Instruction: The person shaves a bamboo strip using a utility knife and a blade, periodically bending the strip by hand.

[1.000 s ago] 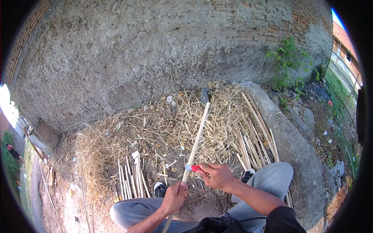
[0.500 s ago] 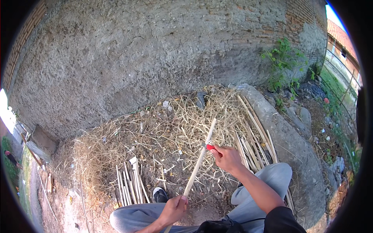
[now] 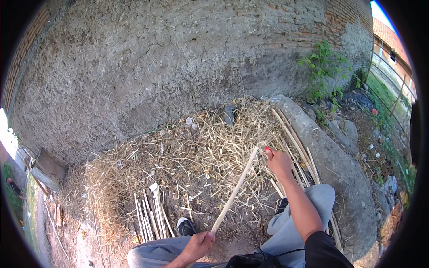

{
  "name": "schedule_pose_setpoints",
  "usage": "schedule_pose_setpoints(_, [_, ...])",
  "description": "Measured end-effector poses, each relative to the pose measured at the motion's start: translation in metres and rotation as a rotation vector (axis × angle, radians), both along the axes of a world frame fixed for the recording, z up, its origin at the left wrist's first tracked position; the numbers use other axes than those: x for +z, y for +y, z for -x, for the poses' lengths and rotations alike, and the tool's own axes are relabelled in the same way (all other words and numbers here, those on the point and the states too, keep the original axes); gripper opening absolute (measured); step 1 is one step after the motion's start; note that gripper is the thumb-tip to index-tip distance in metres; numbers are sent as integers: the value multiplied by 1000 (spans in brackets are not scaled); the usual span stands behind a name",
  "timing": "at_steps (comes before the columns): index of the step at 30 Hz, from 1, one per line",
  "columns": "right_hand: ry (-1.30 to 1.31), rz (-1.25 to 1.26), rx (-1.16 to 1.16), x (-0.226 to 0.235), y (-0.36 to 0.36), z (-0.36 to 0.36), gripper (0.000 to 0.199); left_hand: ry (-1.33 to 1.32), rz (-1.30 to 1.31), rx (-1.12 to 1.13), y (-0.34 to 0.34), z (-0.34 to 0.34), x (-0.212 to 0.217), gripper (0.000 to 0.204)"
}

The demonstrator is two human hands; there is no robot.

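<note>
My left hand (image 3: 200, 246) is closed round the lower end of a long pale wooden strip (image 3: 236, 191), which slants up and to the right over the ground. My right hand (image 3: 279, 163), also closed, grips a red-handled knife (image 3: 267, 148) just beyond the strip's far end. Only a bit of the red handle shows past the fingers, and the blade cannot be made out against the straw. A small gap lies between this hand and the strip's tip.
Cut strips (image 3: 152, 213) lie in a bundle by my left shoe (image 3: 185, 226). More long strips (image 3: 298, 143) rest on the right along a big stone slab (image 3: 328, 165). Straw and shavings (image 3: 223, 134) cover the ground up to a rough wall (image 3: 156, 67).
My right hand has moved right and away from me, off the strip with the knife. The strip's far end has dipped slightly to the right; my left hand has barely shifted.
</note>
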State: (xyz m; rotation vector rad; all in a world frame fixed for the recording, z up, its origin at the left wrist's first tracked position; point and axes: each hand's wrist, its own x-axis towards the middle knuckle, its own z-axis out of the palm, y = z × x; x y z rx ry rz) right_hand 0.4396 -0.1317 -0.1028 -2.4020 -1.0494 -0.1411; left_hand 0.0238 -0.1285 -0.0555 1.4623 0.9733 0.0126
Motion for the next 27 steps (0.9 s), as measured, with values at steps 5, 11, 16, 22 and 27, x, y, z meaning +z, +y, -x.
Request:
schedule_pose_setpoints(5, [885,-360,-70,-24,7,-19,43,-58,127,68,12,-7,3,35])
schedule_pose_setpoints(11, [1797,-367,180,15,-1,93,46,-202,587,211,31,-27,9,29])
schedule_pose_setpoints(16, [667,-18,511,9,-20,113,43,-210,579,286,34,-40,-5,28])
schedule_pose_setpoints(22, [194,-47,683,27,-35,136,35,-183,621,330,34,-45,-17,27])
schedule_pose_setpoints(27, [193,102,711,31,-38,145,37,-149,418,288,28,-55,-13,32])
